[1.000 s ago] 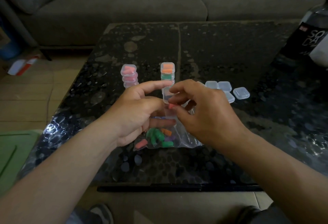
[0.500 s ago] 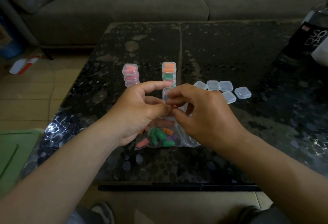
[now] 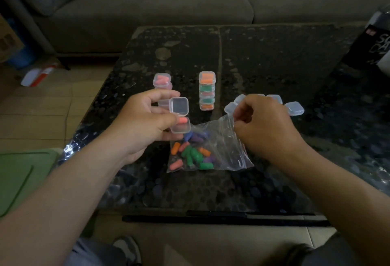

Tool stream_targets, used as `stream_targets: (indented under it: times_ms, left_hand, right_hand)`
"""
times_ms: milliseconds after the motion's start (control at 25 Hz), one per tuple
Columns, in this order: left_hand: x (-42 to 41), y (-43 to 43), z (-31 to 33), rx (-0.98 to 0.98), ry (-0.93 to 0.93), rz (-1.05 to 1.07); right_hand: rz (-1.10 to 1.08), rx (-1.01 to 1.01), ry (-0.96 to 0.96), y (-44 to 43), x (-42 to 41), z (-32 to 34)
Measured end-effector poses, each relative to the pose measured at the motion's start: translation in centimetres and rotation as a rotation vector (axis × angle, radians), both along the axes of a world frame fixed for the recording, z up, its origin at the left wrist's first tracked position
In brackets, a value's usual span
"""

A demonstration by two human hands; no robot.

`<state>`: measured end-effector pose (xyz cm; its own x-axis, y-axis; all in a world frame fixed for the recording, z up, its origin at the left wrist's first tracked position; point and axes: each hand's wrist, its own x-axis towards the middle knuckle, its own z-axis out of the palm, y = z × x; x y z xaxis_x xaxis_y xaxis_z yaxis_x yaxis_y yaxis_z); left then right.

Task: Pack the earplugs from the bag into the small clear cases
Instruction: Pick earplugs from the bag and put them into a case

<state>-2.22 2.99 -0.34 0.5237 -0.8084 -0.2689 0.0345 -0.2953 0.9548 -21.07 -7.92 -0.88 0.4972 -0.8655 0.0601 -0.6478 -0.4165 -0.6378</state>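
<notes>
Plainly the left hand (image 3: 143, 126) grips an open case (image 3: 179, 116), lid up and a pink earplug (image 3: 182, 120) inside, just above the bag's left corner. The right hand (image 3: 263, 126) pinches the upper edge of the bag (image 3: 223, 151), which lies on the worktop (image 3: 263, 61) with loose earplugs (image 3: 194, 154) heaped inside. They look like light, squashy foam, best pinched mid-body; the film looks limp and slippery. Beyond the bag, two stacks of filled cases (image 3: 207, 90) could topple easily, and empty cases (image 3: 294, 108) lie beyond its right side.

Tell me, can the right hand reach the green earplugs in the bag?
Probably yes. The right hand pinches the bag by its edge, near the green earplugs; only the plastic lies between.
</notes>
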Motion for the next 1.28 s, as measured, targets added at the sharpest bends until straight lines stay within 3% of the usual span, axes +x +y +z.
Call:
stream_targets:
  times_ms: [280, 520, 720, 1280]
  left_hand:
    - [0.9, 1.0, -0.4, 0.064, 0.058, 0.048]
    - [1.1, 0.9, -1.3, 0.092, 0.122, 0.057]
    - [0.7, 0.7, -1.7, 0.092, 0.156, 0.063]
    - [-0.1, 0.1, -1.9, 0.091, 0.191, 0.029]
  right_hand:
    - [0.015, 0.470, 0.057, 0.4, 1.1, 0.5]
    - [0.149, 0.706, 0.012, 1.5, 1.9, -0.1]
    - [0.226, 0.717, -0.095, 2.3, 2.2, -0.4]
    - [0.177, 0.503, -0.016, 2.2, 3.2, -1.9]
